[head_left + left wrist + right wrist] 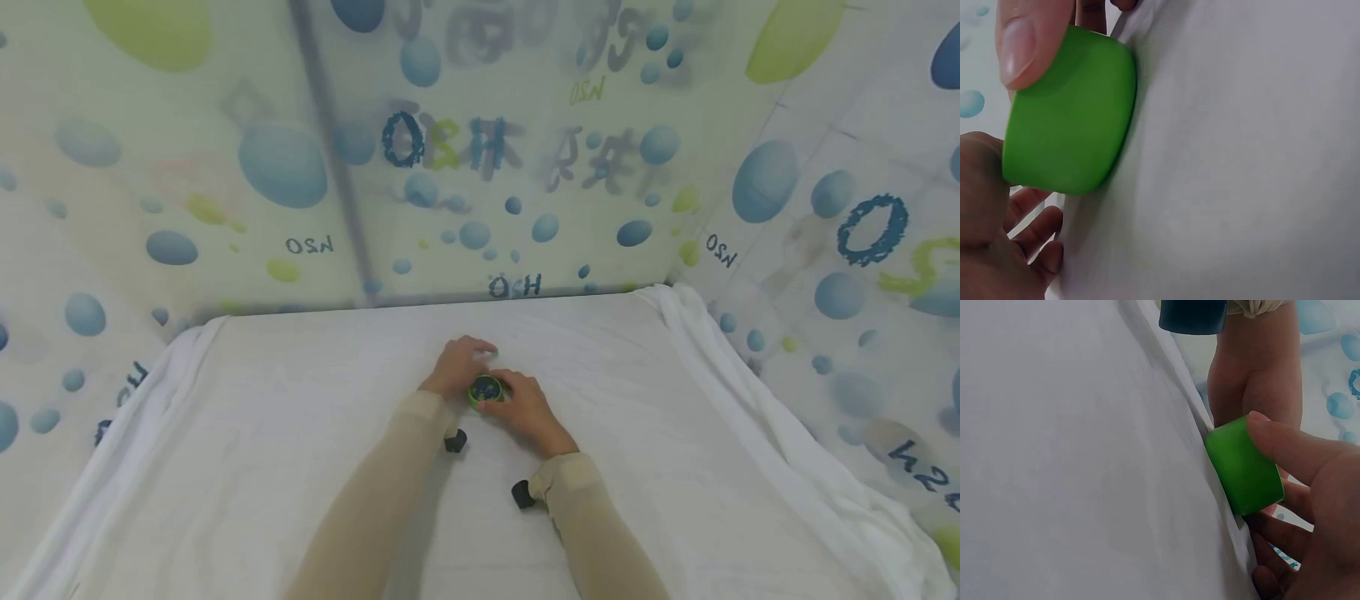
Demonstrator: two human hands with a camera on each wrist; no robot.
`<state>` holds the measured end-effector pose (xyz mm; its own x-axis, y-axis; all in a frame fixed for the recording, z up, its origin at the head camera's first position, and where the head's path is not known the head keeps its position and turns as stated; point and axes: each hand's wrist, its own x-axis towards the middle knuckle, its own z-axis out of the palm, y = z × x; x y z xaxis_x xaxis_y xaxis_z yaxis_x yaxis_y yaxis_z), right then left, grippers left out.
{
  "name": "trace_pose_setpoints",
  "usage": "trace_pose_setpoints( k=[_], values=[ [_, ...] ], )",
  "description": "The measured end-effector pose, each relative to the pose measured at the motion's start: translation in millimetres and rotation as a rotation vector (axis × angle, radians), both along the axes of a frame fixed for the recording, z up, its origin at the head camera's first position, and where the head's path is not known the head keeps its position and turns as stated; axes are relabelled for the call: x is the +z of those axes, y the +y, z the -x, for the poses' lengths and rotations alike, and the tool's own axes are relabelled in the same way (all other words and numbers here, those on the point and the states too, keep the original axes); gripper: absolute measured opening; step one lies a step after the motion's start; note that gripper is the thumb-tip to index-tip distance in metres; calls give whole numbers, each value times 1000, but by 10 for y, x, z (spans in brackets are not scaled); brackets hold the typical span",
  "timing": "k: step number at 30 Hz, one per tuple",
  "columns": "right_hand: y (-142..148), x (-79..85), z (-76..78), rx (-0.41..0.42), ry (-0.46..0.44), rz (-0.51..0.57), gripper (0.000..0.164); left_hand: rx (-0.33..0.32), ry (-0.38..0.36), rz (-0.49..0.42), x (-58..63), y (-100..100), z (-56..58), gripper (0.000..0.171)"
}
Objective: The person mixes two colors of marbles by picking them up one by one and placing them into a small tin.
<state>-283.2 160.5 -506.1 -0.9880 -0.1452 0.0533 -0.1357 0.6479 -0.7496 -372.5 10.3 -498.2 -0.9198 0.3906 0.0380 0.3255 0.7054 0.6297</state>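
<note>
A small green round container (486, 390) with a dark, patterned top stands upright on the white cloth in the head view. My right hand (529, 412) holds it from the right, thumb on the near side and fingers round the far side. Up close, its smooth green side (1244, 465) shows under the right thumb in the right wrist view. My left hand (459, 367) lies against the left of the container, its fingers loosely bent and reaching past the far side. The left wrist view shows the left hand (979, 206) beside the green wall, with a thumb over the rim.
White cloth (300, 417) covers the table, bunched into folds (720, 367) along the right edge. Behind and at the sides stand pale walls (480, 192) printed with blue and green bubbles. Black wrist cameras (522, 494) sit below both cuffs.
</note>
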Motion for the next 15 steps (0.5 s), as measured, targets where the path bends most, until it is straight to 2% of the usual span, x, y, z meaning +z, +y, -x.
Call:
trace_pose_setpoints(
  k=[6,15],
  values=[
    [0,-20,17,-1,-10,-17,57,-34,27,52,33,16,-12,43],
    [-9,-15,12,-10,-14,-13,55,-40,-33,107,117,49,-51,43]
  ],
)
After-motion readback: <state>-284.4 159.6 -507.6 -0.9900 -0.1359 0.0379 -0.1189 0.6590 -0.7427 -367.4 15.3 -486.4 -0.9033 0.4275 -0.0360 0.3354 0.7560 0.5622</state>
